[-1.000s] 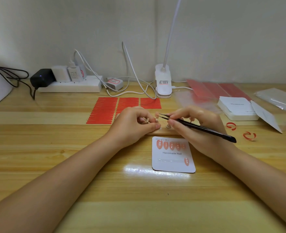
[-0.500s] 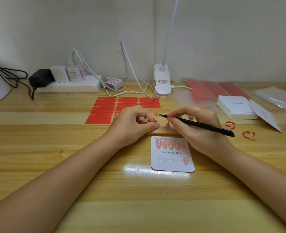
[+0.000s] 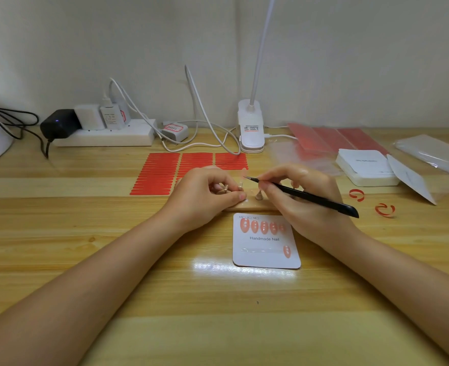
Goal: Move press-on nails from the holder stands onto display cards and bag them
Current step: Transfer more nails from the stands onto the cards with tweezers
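Note:
A white display card (image 3: 266,256) printed "Handmade Nail" lies in front of me, with several pink nails along its top row and one pink nail (image 3: 287,251) at the right of the lower strip. Just behind it sits a wooden holder base (image 3: 255,206) with small stands (image 3: 258,194). My left hand (image 3: 204,196) curls over the base's left end, fingers pinching a stand (image 3: 241,186). My right hand (image 3: 301,199) grips black tweezers (image 3: 305,196), their tip pointing left above the stands. Whether the tip holds a nail is too small to tell.
Red adhesive strip sheets (image 3: 175,171) lie behind my hands. A power strip (image 3: 104,136) with chargers, white cables and a clip lamp (image 3: 251,128) line the wall. At right are a stack of white cards (image 3: 366,167), clear bags (image 3: 429,151), pink sheets (image 3: 331,140) and red curled scraps (image 3: 384,209).
The tweezers' tip has lifted slightly and swung a little to the right above the stands. My left hand has stayed on the holder.

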### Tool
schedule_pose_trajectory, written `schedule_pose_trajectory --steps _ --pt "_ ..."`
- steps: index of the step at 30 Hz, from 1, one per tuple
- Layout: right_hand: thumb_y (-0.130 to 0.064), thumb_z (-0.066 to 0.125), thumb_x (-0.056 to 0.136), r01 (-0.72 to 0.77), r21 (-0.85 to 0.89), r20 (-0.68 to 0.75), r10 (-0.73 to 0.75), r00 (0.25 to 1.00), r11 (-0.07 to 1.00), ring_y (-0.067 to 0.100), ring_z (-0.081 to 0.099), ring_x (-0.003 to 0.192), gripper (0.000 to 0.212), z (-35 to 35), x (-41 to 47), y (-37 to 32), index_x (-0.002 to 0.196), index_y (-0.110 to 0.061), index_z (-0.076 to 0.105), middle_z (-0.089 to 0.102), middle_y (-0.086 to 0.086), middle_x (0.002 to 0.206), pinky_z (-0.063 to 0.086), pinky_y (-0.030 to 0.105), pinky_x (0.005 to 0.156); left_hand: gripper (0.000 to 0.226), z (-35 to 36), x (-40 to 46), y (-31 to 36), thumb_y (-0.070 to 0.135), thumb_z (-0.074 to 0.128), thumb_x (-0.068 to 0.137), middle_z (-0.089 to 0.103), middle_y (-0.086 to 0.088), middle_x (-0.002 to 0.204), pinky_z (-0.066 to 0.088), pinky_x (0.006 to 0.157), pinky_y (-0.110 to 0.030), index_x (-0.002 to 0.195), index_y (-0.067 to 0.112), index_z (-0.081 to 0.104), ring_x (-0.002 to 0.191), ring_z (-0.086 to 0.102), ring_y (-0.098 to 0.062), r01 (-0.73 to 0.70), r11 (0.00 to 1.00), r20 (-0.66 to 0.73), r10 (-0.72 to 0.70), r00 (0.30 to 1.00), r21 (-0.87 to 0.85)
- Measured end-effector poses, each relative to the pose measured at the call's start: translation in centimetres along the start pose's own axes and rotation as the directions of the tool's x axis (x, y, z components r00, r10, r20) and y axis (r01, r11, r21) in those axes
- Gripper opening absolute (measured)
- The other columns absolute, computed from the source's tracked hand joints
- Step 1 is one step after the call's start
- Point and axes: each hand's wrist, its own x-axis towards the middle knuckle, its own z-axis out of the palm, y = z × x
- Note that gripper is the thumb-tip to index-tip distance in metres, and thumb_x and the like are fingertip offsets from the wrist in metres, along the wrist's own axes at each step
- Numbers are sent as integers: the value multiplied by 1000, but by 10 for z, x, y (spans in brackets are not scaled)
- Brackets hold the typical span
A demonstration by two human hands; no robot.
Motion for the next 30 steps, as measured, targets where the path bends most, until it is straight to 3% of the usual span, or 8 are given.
schedule_pose_trajectory --steps 3,7,17,22,26,28,30 --pt "1 69 80 -4 -5 -9 4 1000 1000 -5 58 79 13 0 0 0 86 -11 70 66 -5 76 37 1 69 22 0 0 1 20 77 71 55 9 72 42 70 -29 60 30 62 65 48 -8 -7 1000 -2 7 1000 4" --pt "-6 65 85 -137 50 -60 140 988 989 -7 60 74 16 -5 4 4 84 -22 65 61 -19 76 44 6 67 26 0 -1 1 19 77 72 57 6 75 45 74 -36 58 32 60 67 49 -10 -8 1000 -5 8 1000 7" --pt "-7 68 83 -65 63 -49 68 996 996 -8 61 76 30 -6 1 0 82 -36 60 61 -24 78 45 9 68 20 1 -2 1 25 76 72 55 12 72 45 77 -38 62 35 61 69 51 -10 -11 999 -23 12 1000 45" --pt "-2 66 82 53 84 -74 -47 996 995 -9 60 81 19 -17 1 -10 91 -19 63 61 -17 85 43 4 71 14 0 -4 2 29 75 71 57 15 74 43 73 -29 67 36 63 70 51 -3 -14 998 -10 15 1000 53" --pt "-2 65 83 94 119 -76 -86 993 988 -4 61 81 15 -32 1 -18 93 -13 64 64 -8 85 44 8 74 14 0 -5 4 26 73 75 58 16 84 43 80 -31 78 33 62 75 52 -5 -16 996 1 16 1000 89" --pt "-5 66 83 113 106 -51 -109 993 988 3 64 81 11 -39 -5 -21 91 -12 64 67 -1 84 47 12 74 14 0 -6 8 28 68 79 55 14 93 35 88 -32 86 35 58 85 52 -7 -24 986 15 22 1000 166" --pt "-11 68 84 141 61 -10 -141 990 988 9 66 79 6 -46 -17 -21 89 -12 65 69 4 83 50 19 74 18 -2 -9 14 36 55 73 50 13 101 21 81 -24 89 38 48 97 46 -8 -25 965 -7 28 1000 259"
